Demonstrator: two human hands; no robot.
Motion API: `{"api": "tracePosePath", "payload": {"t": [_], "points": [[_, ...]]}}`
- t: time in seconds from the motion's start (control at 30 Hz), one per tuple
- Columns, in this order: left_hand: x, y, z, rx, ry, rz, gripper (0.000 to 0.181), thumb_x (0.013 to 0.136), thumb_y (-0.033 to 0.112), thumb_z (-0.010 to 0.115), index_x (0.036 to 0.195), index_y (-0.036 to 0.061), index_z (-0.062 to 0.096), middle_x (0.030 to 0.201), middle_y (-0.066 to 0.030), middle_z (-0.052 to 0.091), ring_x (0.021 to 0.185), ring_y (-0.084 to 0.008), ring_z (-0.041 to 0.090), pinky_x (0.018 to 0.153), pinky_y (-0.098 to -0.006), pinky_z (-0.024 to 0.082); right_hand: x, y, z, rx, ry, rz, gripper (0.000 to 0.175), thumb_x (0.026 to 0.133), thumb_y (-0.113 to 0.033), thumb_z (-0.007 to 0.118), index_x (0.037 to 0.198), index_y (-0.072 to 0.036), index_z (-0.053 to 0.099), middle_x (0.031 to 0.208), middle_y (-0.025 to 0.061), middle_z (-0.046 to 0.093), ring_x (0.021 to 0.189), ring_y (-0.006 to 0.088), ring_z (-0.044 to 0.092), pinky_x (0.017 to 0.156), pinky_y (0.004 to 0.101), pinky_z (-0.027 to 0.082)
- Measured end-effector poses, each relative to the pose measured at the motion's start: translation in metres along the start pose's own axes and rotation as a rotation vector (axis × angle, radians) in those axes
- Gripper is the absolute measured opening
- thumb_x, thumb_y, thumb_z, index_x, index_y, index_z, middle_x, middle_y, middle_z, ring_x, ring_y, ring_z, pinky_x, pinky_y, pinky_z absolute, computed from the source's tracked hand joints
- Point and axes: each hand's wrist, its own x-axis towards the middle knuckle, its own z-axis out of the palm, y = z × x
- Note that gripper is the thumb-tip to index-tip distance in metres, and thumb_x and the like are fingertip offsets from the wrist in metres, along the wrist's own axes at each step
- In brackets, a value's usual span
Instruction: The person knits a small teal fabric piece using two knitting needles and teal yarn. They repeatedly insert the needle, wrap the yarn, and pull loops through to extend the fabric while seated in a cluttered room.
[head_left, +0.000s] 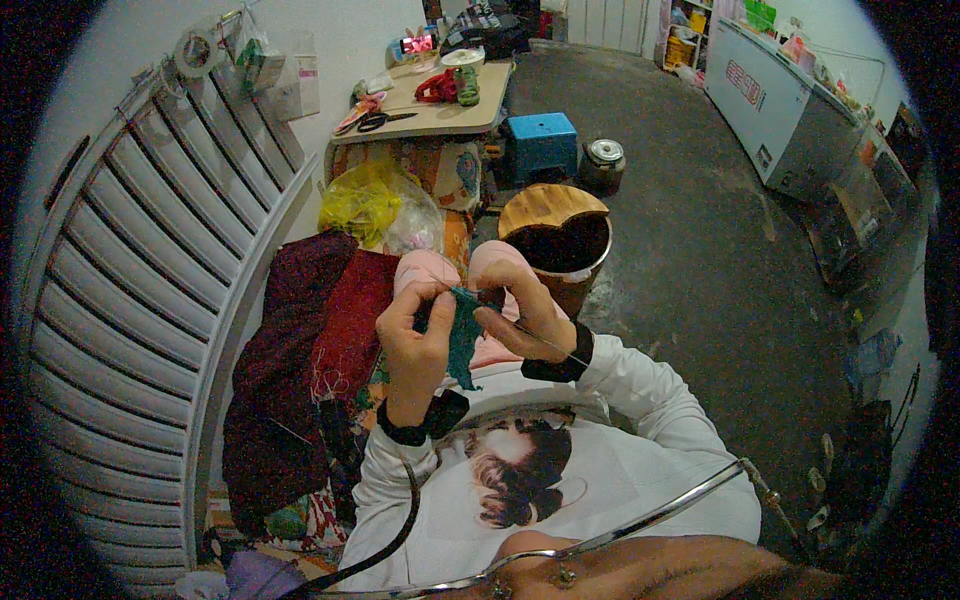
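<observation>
A small piece of green knitting (465, 337) hangs between my two hands in front of my chest. My left hand (416, 341) pinches its upper edge, and a thin knitting needle (442, 280) shows there between thumb and forefinger. The fingers of my right hand (529, 319) are bent around the other side of the work. Another thin needle (555, 346) runs from under that palm past the black cuff. Both needle tips meet near the fabric's top, but the fingers partly hide the stitches.
To the left, dark purple cloth (289, 360) and red cloth (360, 315) lie beside a white slatted rail (247, 277). Ahead stands a table (480, 105) with scissors (382, 120). A bucket with a partial wooden lid (551, 206), blue stool (541, 142) and chest freezer (772, 97) are rightward.
</observation>
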Motion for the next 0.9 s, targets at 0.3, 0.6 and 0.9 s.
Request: {"api": "tracePosePath", "payload": {"t": [0.3,0.6,0.9], "points": [[0.002,0.001,0.003,0.202,0.077,0.192,0.009,0.087,0.004,0.064,0.094,-0.0010,0.066,0.083,-0.0132,0.066,0.075,-0.0222,0.065,0.069,-0.0299,0.050,0.009,-0.003,-0.004,-0.328,-0.142,-0.154,0.045,0.086,-0.002,0.063,0.130,-0.001,0.051,0.105,0.0189,0.060,0.091,0.0353,0.061,0.077,0.0419,0.051],[-0.001,0.001,0.000,-0.027,0.079,0.024,0.016,0.089,0.004,0.061,0.101,-0.0020,0.068,0.091,-0.0094,0.069,0.081,-0.0169,0.064,0.075,-0.0266,0.050,-0.004,0.014,-0.004,-0.528,0.005,-0.215,0.048,0.083,-0.007,0.068,0.129,-0.003,0.055,0.101,0.0163,0.063,0.085,0.0338,0.062,0.072,0.0402,0.051],[-0.003,0.001,0.002,-0.088,0.100,-0.054,0.016,0.090,0.004,0.060,0.101,-0.0024,0.069,0.094,-0.0074,0.069,0.086,-0.0137,0.063,0.079,-0.0264,0.050,-0.016,0.011,-0.006,-0.412,-0.129,-0.256,0.047,0.086,-0.004,0.060,0.132,0.004,0.052,0.104,0.0183,0.060,0.090,0.0342,0.061,0.080,0.0404,0.050]]}}
